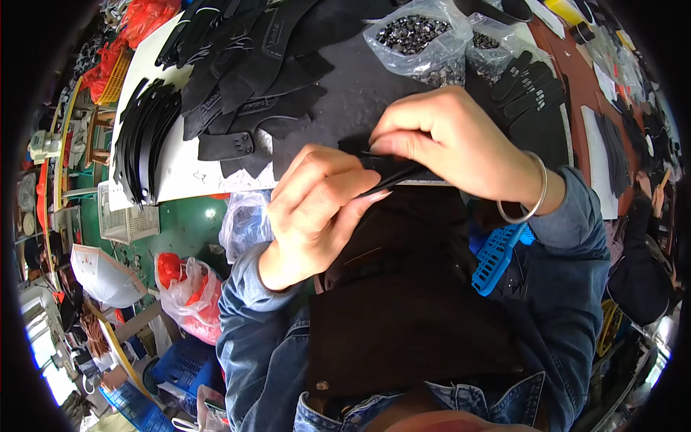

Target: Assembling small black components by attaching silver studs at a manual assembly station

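Just above the table's near edge, both of my hands pinch a small black leather-like strip [394,171]. My left hand [313,198] is closed, thumb and fingers on the strip's near left end. From the right, my right hand [453,140] bends over the strip's far side, its thumb and fingertips pressed together on it. My fingers hide much of the strip, so its full shape does not show. Flat black pieces [248,86] lie piled left of my hands, one with a row of small studs or holes [246,142] at its end.
Long black straps [151,133] fan out at the table's left. Clear plastic bags of small dark metal parts [412,34] stand beyond my hands. Black pieces with pale marks [529,93] lie right. Below the table are a white crate [128,216] and a blue basket [495,255].
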